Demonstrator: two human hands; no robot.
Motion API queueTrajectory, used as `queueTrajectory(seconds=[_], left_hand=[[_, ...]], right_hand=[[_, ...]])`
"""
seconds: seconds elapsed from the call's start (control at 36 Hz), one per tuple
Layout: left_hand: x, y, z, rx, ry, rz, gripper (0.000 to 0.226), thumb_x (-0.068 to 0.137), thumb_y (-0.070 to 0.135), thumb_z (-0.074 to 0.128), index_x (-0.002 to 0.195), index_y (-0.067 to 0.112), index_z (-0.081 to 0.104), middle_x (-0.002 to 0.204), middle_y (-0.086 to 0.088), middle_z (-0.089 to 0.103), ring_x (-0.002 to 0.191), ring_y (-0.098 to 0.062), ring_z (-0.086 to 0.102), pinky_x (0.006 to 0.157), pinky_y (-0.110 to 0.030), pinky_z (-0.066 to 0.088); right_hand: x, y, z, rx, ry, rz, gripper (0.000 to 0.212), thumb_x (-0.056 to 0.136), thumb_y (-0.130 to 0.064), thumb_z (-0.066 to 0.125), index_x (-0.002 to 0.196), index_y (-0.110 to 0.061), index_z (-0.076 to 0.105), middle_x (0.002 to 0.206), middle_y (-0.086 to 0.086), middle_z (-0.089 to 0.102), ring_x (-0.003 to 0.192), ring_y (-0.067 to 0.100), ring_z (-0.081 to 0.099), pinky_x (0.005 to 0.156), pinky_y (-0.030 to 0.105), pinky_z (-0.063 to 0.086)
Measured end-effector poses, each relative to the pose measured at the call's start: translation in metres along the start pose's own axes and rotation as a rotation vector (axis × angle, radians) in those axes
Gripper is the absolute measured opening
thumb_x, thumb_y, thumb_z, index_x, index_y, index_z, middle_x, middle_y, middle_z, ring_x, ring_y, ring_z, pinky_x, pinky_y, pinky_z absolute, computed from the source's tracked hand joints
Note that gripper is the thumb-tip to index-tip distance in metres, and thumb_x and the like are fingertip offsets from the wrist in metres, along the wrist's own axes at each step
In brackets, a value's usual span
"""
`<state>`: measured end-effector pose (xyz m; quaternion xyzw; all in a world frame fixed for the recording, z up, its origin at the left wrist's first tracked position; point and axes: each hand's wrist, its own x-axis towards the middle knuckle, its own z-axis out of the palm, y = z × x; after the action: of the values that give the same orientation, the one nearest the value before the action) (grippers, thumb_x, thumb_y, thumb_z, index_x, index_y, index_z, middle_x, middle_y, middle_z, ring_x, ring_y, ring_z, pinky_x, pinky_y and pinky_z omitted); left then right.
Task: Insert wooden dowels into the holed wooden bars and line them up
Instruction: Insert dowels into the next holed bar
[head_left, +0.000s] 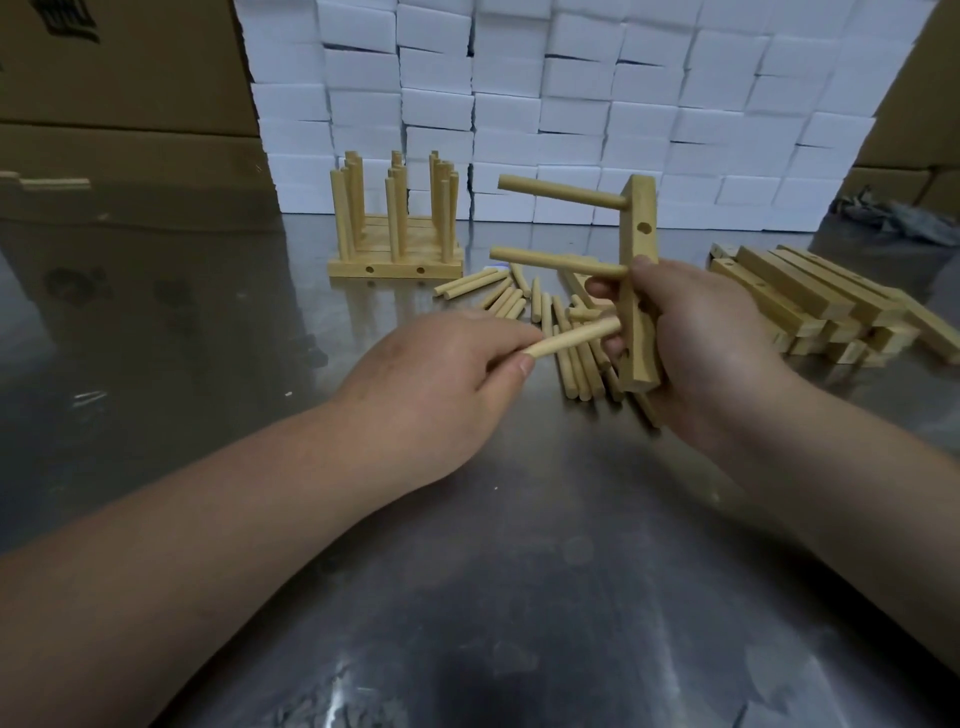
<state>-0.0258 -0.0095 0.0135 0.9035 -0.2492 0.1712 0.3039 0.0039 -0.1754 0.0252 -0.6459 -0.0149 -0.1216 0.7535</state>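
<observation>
My right hand (711, 358) grips a holed wooden bar (640, 244) held upright above the table. Two dowels stick out of the bar to the left, an upper dowel (561, 191) and a middle dowel (556, 261). My left hand (447, 384) pinches a third dowel (576, 338) whose tip points at the bar's lower part, close to my right fingers. Loose dowels (524, 301) lie scattered on the metal table behind my hands. Several finished bars with upright dowels (396, 228) stand lined up at the back.
A pile of bare holed bars (810, 301) lies at the right. White boxes (571, 104) form a wall behind. Cardboard boxes (119, 93) stand at the left and far right. The shiny metal table (467, 597) stretches toward me.
</observation>
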Motion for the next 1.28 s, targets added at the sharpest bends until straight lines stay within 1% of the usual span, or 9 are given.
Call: queueTrajectory(seconds=[0.14, 0.25, 0.33, 0.42, 0.53, 0.72, 0.97, 1.11, 1.28], left_hand=[[-0.002, 0.002, 0.000, -0.002, -0.025, 0.039, 0.028, 0.088, 0.028, 0.046, 0.109, 0.033, 0.065, 0.082, 0.010, 0.060, 0.081, -0.003, 0.047, 0.061, -0.023, 0.041], [-0.002, 0.003, 0.000, 0.009, -0.053, 0.042, 0.032, 0.088, 0.029, 0.044, 0.113, 0.035, 0.063, 0.082, 0.010, 0.058, 0.081, -0.004, 0.047, 0.064, -0.021, 0.039], [-0.002, 0.003, 0.000, 0.029, -0.057, 0.053, 0.032, 0.088, 0.029, 0.043, 0.112, 0.034, 0.063, 0.081, 0.009, 0.057, 0.078, -0.005, 0.047, 0.064, -0.023, 0.040], [-0.002, 0.003, 0.000, 0.035, -0.044, 0.045, 0.037, 0.084, 0.037, 0.035, 0.105, 0.029, 0.065, 0.079, 0.008, 0.056, 0.079, -0.005, 0.045, 0.062, -0.024, 0.039], [-0.001, 0.003, 0.001, 0.007, -0.012, 0.051, 0.038, 0.085, 0.037, 0.036, 0.107, 0.029, 0.065, 0.081, 0.008, 0.057, 0.077, -0.006, 0.049, 0.063, -0.025, 0.041], [-0.002, 0.003, 0.002, 0.007, 0.018, 0.087, 0.027, 0.091, 0.025, 0.046, 0.110, 0.029, 0.065, 0.084, 0.005, 0.060, 0.076, -0.008, 0.050, 0.064, -0.033, 0.044], [-0.002, 0.004, 0.002, -0.042, 0.037, 0.077, 0.032, 0.083, 0.039, 0.042, 0.099, 0.030, 0.068, 0.073, 0.012, 0.057, 0.075, -0.006, 0.051, 0.056, -0.025, 0.039], [-0.003, 0.005, 0.006, -0.090, 0.044, 0.080, 0.018, 0.088, 0.029, 0.054, 0.097, 0.026, 0.069, 0.075, 0.009, 0.061, 0.074, -0.006, 0.050, 0.061, -0.034, 0.046], [-0.003, 0.005, 0.007, -0.155, 0.023, 0.005, 0.021, 0.083, 0.038, 0.052, 0.094, 0.032, 0.069, 0.069, 0.011, 0.061, 0.070, -0.005, 0.053, 0.060, -0.034, 0.046]], right_hand=[[-0.002, 0.000, 0.002, 0.059, 0.011, -0.018, 0.020, 0.099, -0.019, 0.044, 0.091, -0.010, 0.060, 0.074, 0.004, 0.067, 0.047, 0.008, 0.057, 0.045, 0.018, 0.048], [-0.003, 0.000, 0.004, 0.162, -0.006, 0.013, 0.017, 0.099, -0.023, 0.043, 0.092, -0.018, 0.058, 0.068, 0.003, 0.068, 0.050, 0.013, 0.061, 0.050, 0.020, 0.053], [-0.003, 0.000, 0.004, 0.157, -0.019, 0.025, 0.016, 0.099, -0.027, 0.042, 0.100, -0.022, 0.057, 0.071, 0.001, 0.070, 0.050, 0.015, 0.063, 0.049, 0.024, 0.053], [-0.004, 0.001, 0.004, 0.145, -0.028, 0.029, 0.021, 0.099, -0.029, 0.041, 0.114, -0.022, 0.054, 0.074, 0.001, 0.072, 0.049, 0.015, 0.064, 0.043, 0.021, 0.048], [-0.006, 0.002, 0.004, 0.115, -0.050, 0.031, 0.027, 0.100, -0.030, 0.040, 0.121, -0.020, 0.053, 0.076, 0.001, 0.072, 0.050, 0.014, 0.064, 0.046, 0.022, 0.050], [-0.008, 0.000, 0.005, 0.078, -0.079, 0.045, 0.028, 0.100, -0.029, 0.038, 0.121, -0.017, 0.053, 0.072, -0.001, 0.069, 0.048, 0.012, 0.063, 0.048, 0.023, 0.051], [-0.012, -0.001, 0.006, 0.050, -0.106, 0.038, 0.031, 0.100, -0.028, 0.037, 0.125, -0.015, 0.052, 0.076, 0.001, 0.066, 0.049, 0.012, 0.061, 0.046, 0.022, 0.047], [-0.013, -0.002, 0.007, 0.048, -0.099, 0.037, 0.030, 0.101, -0.028, 0.036, 0.124, -0.015, 0.051, 0.077, 0.003, 0.065, 0.049, 0.012, 0.060, 0.047, 0.023, 0.045], [-0.017, -0.004, 0.009, 0.018, -0.112, 0.005, 0.027, 0.101, -0.026, 0.036, 0.117, -0.014, 0.053, 0.076, 0.003, 0.062, 0.048, 0.011, 0.058, 0.043, 0.022, 0.042]])
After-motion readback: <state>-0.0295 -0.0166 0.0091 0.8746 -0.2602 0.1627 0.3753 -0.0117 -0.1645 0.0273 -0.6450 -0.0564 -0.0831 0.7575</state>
